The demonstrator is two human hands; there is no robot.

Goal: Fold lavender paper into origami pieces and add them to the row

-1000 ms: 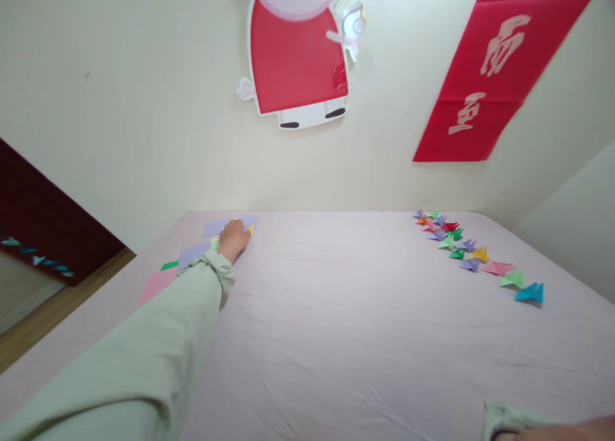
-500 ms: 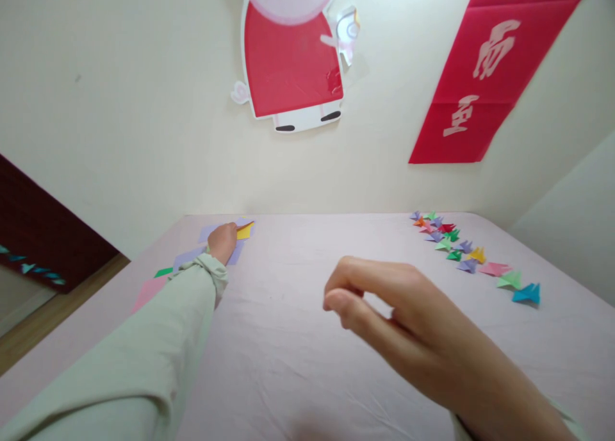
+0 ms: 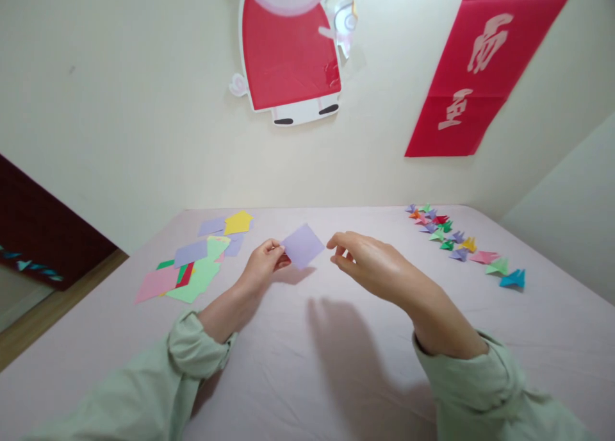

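L hand pinches lilac sheet by its left corner above the tbl, R hand empty w/ fingers loosely curled just beside the opp. corner, so a weak 1-corner grip could drop it, or a hasty R grab crease it.

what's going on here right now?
A person's left hand pinches a square of purple paper by its left corner, over a pale pink cloth. The right hand is at the opposite corner, thumb and fingers slightly apart; I can't tell whether it touches the paper. Loose colored sheets lie partly overlapping on the left, and a line of small folded paper shapes runs along the right. The held sheet shows no clear fold.
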